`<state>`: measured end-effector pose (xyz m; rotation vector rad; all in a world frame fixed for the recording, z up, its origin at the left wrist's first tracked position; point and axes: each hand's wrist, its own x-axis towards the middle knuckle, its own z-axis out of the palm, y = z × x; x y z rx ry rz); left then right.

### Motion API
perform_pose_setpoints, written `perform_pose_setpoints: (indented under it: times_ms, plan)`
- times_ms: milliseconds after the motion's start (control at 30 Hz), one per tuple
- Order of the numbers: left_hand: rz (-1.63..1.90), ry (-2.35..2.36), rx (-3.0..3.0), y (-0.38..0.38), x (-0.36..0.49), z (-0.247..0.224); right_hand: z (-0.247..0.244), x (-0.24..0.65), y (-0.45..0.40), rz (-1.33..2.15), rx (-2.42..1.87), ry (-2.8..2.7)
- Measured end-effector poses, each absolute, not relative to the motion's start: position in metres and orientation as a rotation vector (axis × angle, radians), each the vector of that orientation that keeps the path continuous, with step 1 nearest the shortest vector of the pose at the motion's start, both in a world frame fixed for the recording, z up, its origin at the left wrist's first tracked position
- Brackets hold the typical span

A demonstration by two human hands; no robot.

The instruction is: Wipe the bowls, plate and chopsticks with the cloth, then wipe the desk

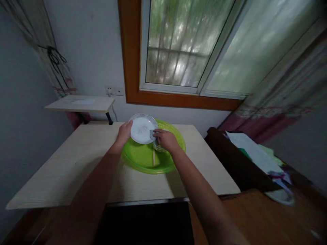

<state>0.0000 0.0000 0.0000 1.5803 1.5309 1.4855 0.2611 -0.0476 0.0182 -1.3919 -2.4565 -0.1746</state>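
My left hand (124, 132) grips the left rim of a white plate (142, 127) with a faint floral pattern, tilted toward me above a bright green basin (138, 162). Pinched in my right hand (165, 139) is a small grey cloth (152, 135), which lies against the plate's right rim. Below that hand, a clear or pale bowl-like item (159, 148) sits in the basin, partly hidden. A pair of chopsticks (153, 157) lies in the basin, pointing toward me.
The basin stands on a pale wooden table (84, 163). A small raised shelf (84, 103) is at the back left. A window (176, 44) and wall lie behind. To the right is a dark brown piece of furniture (227, 160) with papers (255, 153); a black surface (148, 224) is in front.
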Motion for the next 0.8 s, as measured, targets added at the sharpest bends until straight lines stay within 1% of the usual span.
perform_pose_setpoints:
  times_ms: [233,333,633,800]
  plan:
    - [1.445,1.328,1.454,-0.001,0.003,-0.003,0.021,0.264,-0.042,-0.358,-1.461,-2.387]
    - [1.462,1.291,1.407,-0.001,0.004,-0.005,0.022,0.262,-0.045,-0.376,-1.450,-2.376]
    - [1.538,1.407,1.405,-0.001,0.001,-0.005,0.024,0.257,-0.059,-0.187,-1.311,-2.453]
    - [1.570,1.466,1.437,0.000,-0.001,-0.006,0.018,0.257,-0.057,-0.027,-1.033,-2.504]
